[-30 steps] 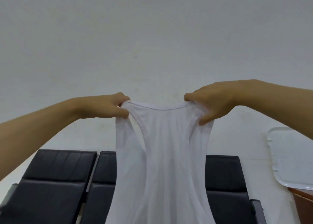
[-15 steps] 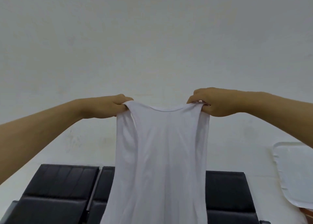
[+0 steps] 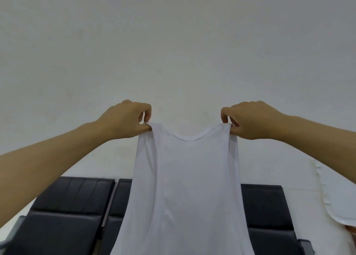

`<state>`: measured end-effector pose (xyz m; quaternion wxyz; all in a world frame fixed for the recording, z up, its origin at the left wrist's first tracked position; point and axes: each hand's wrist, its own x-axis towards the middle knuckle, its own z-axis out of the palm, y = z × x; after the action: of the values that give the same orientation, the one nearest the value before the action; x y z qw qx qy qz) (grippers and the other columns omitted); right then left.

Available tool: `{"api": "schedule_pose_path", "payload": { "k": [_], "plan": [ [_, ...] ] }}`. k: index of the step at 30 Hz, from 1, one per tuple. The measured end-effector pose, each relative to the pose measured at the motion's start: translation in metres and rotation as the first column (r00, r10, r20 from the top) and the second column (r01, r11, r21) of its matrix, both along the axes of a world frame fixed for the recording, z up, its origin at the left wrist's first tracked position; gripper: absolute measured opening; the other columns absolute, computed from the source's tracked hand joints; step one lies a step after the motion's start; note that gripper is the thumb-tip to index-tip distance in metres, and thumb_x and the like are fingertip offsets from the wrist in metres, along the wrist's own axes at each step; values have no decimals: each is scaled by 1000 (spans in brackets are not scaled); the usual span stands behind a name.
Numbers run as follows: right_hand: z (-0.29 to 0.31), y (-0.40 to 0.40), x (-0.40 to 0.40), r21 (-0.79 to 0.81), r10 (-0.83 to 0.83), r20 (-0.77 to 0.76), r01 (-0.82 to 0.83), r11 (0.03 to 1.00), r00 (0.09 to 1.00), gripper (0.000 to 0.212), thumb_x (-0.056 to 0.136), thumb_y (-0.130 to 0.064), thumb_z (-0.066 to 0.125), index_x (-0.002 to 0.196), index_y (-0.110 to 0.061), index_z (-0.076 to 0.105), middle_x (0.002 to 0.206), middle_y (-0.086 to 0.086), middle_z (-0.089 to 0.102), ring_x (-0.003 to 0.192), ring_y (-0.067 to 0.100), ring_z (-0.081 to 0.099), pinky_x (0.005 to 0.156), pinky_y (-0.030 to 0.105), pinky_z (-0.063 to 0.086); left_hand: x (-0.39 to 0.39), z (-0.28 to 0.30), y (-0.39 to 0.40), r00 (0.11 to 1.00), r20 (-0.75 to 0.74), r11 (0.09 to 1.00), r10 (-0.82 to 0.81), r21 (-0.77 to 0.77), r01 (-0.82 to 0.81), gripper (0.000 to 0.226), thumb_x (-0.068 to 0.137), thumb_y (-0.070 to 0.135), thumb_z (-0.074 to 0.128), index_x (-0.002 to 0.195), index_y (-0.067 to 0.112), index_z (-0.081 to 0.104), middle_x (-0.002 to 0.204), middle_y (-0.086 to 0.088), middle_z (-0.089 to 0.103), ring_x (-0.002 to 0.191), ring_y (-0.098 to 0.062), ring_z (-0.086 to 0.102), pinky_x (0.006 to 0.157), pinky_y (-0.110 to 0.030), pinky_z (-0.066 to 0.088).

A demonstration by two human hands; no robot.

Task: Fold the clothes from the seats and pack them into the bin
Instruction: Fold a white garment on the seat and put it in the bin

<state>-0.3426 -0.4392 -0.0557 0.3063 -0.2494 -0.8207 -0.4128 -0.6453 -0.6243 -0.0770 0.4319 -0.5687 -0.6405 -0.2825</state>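
Head view: both hands (image 3: 125, 119) (image 3: 250, 120) pinch tank top (image 3: 185, 187) straps, wall behind.

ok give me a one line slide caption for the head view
Both hands, left hand and right hand, hold a white tank top up by its shoulders above black seats.

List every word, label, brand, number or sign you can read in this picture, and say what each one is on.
None can be read.
White tank top, held up by the left hand and right hand: no print or tag shows.
Black seats: no marking.
White lid at the right edge: no marking.
Wall: bare.
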Motion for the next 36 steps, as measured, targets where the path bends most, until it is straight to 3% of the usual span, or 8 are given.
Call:
{"api": "schedule_pose_path", "payload": {
  "k": [6, 10, 15, 19, 23, 28, 32, 36],
  "plan": [
    [-22, 28, -24, -159, 50, -45, -57, 986, 998, 13, 97, -31, 53, 85, -34, 56, 80, -16, 59, 81, 12, 52, 60, 28, 34, -8, -20, 30, 977, 206, 985, -51, -150, 83, 21, 93, 30, 68, 73, 26, 72, 78, 0, 72, 81, -23, 67, 75, -41, 55],
    [-38, 42, -45, -325, 143, -106, -170, 931, 984, 15, 97, -24, 59, 105, -36, 63, 91, -12, 67, 78, 5, 57, 67, 28, 46, -10, -30, 52, 916, 371, 963, -154, -152, 223, 6, 92, 29, 71, 87, 30, 73, 74, 9, 71, 70, -12, 61, 66, -25, 46],
    [-61, 40, -67, -492, 251, -148, -291, 820, 957, 30, 92, -15, 57, 115, -35, 56, 61, -11, 61, 59, 5, 58, 60, 22, 42, 2, -42, 71, 753, 618, 899, -228, -164, 407, 11, 94, 26, 71, 103, 24, 76, 103, -4, 77, 89, -17, 67, 81, -31, 55],
    [-71, 32, -87, -586, 281, -177, -331, 740, 943, 28, 92, -20, 58, 115, -35, 54, 64, -19, 69, 57, -2, 63, 62, 23, 47, 16, -53, 86, 694, 675, 866, -248, -166, 471, 14, 93, 31, 73, 105, 26, 77, 113, -7, 76, 87, -14, 65, 76, -29, 54],
    [-70, 19, -99, -603, 301, -278, -410, 685, 912, 25, 92, -27, 63, 116, -31, 56, 76, -8, 75, 55, -4, 63, 63, 25, 46, 32, -57, 97, 688, 682, 884, -248, -131, 449, 18, 92, 34, 76, 107, 26, 74, 108, -1, 71, 90, -13, 64, 69, -24, 52],
    [-66, 11, -110, -599, 264, -328, -415, 685, 907, 27, 91, -37, 68, 115, -31, 58, 76, -10, 75, 55, -4, 66, 65, 25, 51, 44, -59, 95, 653, 704, 879, -280, -86, 469, 25, 88, 28, 81, 112, 23, 74, 100, -2, 69, 85, -13, 63, 65, -24, 50],
    [-67, 7, -110, -565, 226, -309, -370, 737, 924, 29, 90, -27, 65, 117, -31, 58, 75, -10, 75, 60, 1, 67, 62, 24, 48, 49, -60, 87, 623, 724, 864, -296, -75, 498, 25, 91, 16, 75, 116, 21, 73, 97, -2, 70, 81, -10, 65, 68, -24, 53],
    [-68, 4, -109, -561, 198, -280, -328, 760, 939, 30, 91, -24, 67, 117, -30, 55, 76, -9, 75, 63, 1, 67, 61, 24, 49, 55, -61, 77, 580, 755, 831, -306, -86, 550, 19, 98, 26, 66, 113, 18, 73, 95, -2, 73, 78, -8, 68, 69, -24, 52]
  ]
}}
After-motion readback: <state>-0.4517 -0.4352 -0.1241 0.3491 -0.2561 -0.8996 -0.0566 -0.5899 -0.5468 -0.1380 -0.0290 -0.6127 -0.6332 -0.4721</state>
